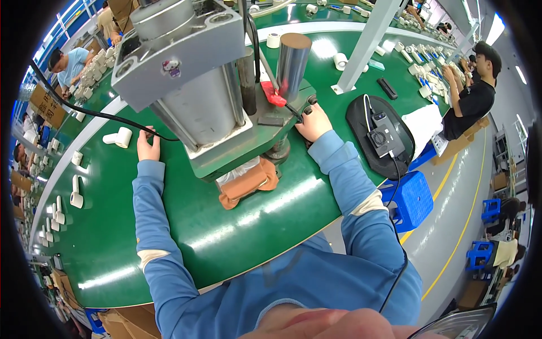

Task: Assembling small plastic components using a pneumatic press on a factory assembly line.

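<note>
A large metal press stands on the green table in front of me. To its left, my left hand is over the table with fingers apart, close to a black cable. Nearest to it lies a white plastic fitting with a round end and a short tube. My right hand is closed round a black-knobbed lever on the press's right side. Red tape wraps a part just beside that lever. Under the press head sits an orange-brown cloth wrap; what is beneath it is hidden.
A black padded case with a small device and cable lies right of my right arm. Several white fittings line the left side. A blue stool stands at the right edge. A co-worker works at the far right.
</note>
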The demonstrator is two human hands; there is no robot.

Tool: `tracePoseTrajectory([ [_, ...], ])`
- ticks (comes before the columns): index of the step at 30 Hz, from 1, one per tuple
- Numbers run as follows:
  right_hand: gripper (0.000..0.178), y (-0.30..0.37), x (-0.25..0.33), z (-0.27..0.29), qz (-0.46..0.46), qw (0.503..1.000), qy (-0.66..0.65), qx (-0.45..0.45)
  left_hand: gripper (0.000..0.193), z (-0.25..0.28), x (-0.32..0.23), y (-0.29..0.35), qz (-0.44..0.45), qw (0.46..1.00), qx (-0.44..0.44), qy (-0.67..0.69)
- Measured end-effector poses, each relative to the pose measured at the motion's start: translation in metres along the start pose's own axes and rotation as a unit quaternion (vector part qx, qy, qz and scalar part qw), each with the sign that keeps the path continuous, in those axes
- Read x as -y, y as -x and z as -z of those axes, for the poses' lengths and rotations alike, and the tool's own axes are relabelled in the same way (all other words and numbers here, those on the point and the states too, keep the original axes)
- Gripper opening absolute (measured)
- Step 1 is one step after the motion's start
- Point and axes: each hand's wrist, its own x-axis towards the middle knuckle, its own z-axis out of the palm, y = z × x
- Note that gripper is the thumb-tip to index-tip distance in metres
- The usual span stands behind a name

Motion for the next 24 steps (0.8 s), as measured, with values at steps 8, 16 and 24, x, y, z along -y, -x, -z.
tracePoseTrajectory([
  [8, 0.011, -0.007, 0.006, 0.008, -0.012, 0.999, -0.028, -0.039, 0.028, 0.002, 0.001, -0.006, -0.003, 0.999, 0.018, -0.04],
  [16, 0.013, -0.002, -0.001, -0.002, -0.006, 1.0, -0.01, -0.014, 0.027, 0.003, -0.019, -0.002, 0.007, 0.998, 0.008, -0.054],
  [24, 0.02, 0.016, -0.019, -0.008, -0.105, 0.979, -0.165, 0.05, 0.027, -0.018, -0.001, -0.007, -0.033, 0.999, 0.009, 0.004],
])
